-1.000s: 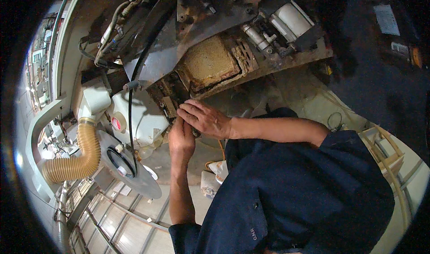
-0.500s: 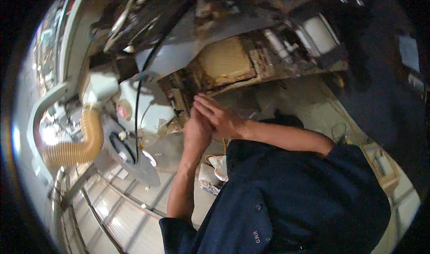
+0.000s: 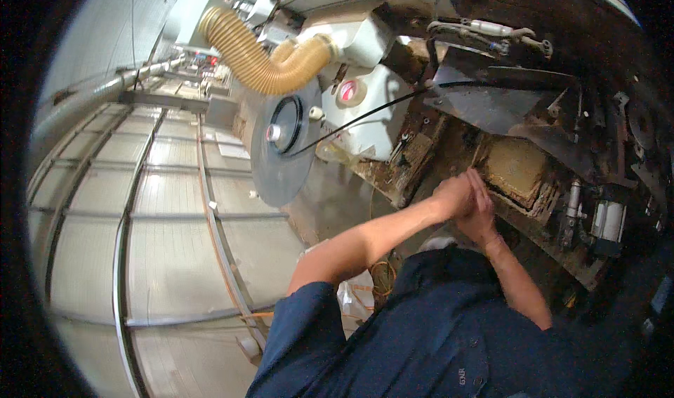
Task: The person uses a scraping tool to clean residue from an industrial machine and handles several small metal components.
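My left hand (image 3: 453, 193) and my right hand (image 3: 480, 214) are pressed against each other in front of my body. The right hand's fingers are stretched out and lie against the left hand. The left hand's fingers are mostly hidden between the two, so their shape does not show. No object can be seen in either hand. Just beyond them is a grimy workbench edge with a yellowish-brown block-like pad (image 3: 516, 166) set in it. Left of the hands, a few small tools (image 3: 400, 145) lie on the dirty bench.
A white container (image 3: 382, 110) bears a roll of tape (image 3: 351, 92). Beside it are a grey disc (image 3: 284, 177) with a black ring (image 3: 286, 124) and a ribbed yellow hose (image 3: 263, 75). A pneumatic cylinder (image 3: 607, 220) sits at the right. White bags (image 3: 357, 296) lie below my left arm.
The view has swung left, so the bench and hands appear further right and more of the panelled floor shows. My hands stay together, having shifted against each other.
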`<move>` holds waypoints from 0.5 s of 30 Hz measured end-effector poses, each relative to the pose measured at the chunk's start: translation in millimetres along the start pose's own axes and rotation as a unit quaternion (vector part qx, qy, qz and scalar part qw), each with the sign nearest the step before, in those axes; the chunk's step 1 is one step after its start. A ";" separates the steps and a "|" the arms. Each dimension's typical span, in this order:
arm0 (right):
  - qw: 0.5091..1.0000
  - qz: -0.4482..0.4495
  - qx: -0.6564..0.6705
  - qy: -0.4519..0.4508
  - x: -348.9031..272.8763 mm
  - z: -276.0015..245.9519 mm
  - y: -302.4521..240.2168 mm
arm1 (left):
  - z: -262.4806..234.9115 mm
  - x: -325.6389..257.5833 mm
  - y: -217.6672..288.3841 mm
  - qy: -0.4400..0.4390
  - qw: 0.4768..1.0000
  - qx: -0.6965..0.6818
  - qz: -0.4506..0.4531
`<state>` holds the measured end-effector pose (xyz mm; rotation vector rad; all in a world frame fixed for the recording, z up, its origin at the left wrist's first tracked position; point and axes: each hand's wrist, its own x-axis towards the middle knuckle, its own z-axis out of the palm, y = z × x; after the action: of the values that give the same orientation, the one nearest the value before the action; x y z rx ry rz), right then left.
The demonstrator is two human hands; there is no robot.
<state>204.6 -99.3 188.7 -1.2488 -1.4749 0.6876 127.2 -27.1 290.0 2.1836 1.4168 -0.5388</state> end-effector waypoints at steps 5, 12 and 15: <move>1.000 0.004 -0.012 0.001 -0.9 4.6 -5.0 | 10.4 1.1 -4.2 0.008 0.998 0.054 0.000; 0.999 0.014 -0.030 -0.021 -12.0 3.1 -1.8 | 19.9 7.6 -5.2 -0.056 0.995 0.076 0.040; 1.000 0.017 0.009 0.008 -8.1 -4.6 0.2 | 8.1 9.6 -1.6 -0.038 0.997 0.031 0.053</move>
<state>208.3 -107.7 187.2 -1.2657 -1.4327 0.7111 128.9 -24.2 277.9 2.2479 1.2525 -0.6273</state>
